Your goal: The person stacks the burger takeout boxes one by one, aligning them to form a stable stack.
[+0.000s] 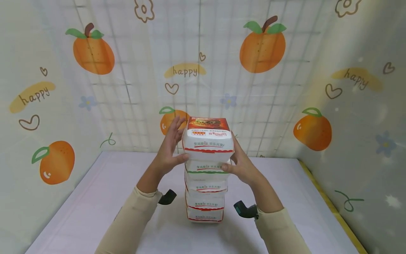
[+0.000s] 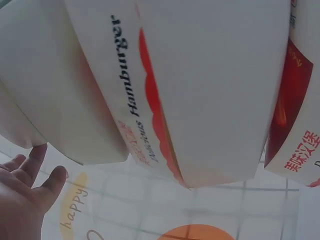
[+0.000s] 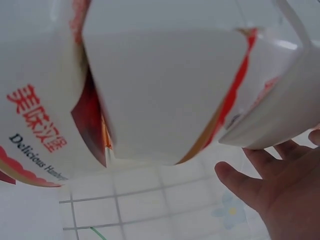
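A stack of several white paper hamburger boxes rises upright in the middle of the table. Its top box carries a burger picture on the lid and a red wavy line on the front. My left hand is at the stack's left side, fingers spread and fairly straight; in the left wrist view a fingertip touches a box. On the other side, my right hand has its thumb in front of the second box, with its green line. Fingertips of that hand meet a box in the right wrist view.
A white tabletop extends around the stack, with a yellow edge strip at right. Behind stands a curtain printed with oranges over a wire grid. Dark camera mounts protrude from the cuffs.
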### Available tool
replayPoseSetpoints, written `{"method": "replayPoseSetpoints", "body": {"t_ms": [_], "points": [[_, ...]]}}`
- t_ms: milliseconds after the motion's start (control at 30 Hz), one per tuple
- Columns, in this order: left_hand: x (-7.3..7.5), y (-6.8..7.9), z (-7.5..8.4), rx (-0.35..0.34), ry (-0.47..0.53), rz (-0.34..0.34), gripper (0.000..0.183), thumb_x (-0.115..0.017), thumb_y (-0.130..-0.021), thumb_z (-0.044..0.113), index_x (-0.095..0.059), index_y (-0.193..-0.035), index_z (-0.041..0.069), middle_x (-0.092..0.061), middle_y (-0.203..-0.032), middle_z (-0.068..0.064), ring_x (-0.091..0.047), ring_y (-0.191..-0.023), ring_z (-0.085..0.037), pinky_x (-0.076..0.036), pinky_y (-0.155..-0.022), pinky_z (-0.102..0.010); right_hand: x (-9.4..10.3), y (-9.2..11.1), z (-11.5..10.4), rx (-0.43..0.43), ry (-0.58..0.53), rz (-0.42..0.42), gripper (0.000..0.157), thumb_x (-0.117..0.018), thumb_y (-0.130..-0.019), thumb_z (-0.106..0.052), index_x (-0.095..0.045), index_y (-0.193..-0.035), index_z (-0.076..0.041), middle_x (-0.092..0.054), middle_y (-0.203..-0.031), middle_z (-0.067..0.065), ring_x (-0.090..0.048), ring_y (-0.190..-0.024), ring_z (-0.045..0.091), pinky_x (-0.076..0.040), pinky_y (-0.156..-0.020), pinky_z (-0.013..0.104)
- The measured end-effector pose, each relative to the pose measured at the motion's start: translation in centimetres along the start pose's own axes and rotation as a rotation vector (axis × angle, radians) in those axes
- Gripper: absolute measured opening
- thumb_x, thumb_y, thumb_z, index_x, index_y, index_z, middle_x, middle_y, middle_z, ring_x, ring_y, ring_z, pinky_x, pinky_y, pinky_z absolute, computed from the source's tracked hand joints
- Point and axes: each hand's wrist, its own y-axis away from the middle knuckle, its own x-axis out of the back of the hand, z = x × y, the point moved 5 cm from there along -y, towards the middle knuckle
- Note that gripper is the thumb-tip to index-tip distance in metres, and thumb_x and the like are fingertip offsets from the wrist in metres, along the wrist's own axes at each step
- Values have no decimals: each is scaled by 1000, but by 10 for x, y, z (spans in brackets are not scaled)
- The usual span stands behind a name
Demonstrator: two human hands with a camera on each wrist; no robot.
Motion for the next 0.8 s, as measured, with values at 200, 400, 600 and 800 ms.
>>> {"method": "replayPoseSetpoints", "body": {"t_ms": [200,400,600,800], "points": [[-3,-1,0,37,-8,16,110,-73,-78,58,-6,-157,24,-12,-160,0,-28,-140,-27,-24,-108,-62,0,1,-1,8,0,-3,98,-75,-80,-27,-10,-155,-30,-50,-136,5,-52,-120,30,-44,-94,59],[-5,0,0,58,-17,17,108,-71,-78,60,-5,-157,26,-12,-160,3,-28,-140,-24,-22,-108,-62,0,0,-2,7,-6,0,101,-75,-80,-27,-7,-155,-32,-48,-137,6,-51,-121,30,-42,-95,60],[-5,0,0,36,-37,11,108,-69,-79,62,-5,-157,24,-13,-160,2,-28,-140,-25,-21,-110,-59,1,-1,-1,17,-27,-5,103,-76,-79,-36,-6,-156,-33,-49,-137,7,-53,-118,33,-44,-92,60],[-5,2,-1,45,-25,1,111,-71,-77,62,-5,-157,23,-13,-160,1,-28,-140,-26,-21,-109,-62,1,0,-1,16,-26,3,105,-75,-80,-34,-3,-156,-35,-48,-137,7,-53,-118,33,-49,-89,55]]}}
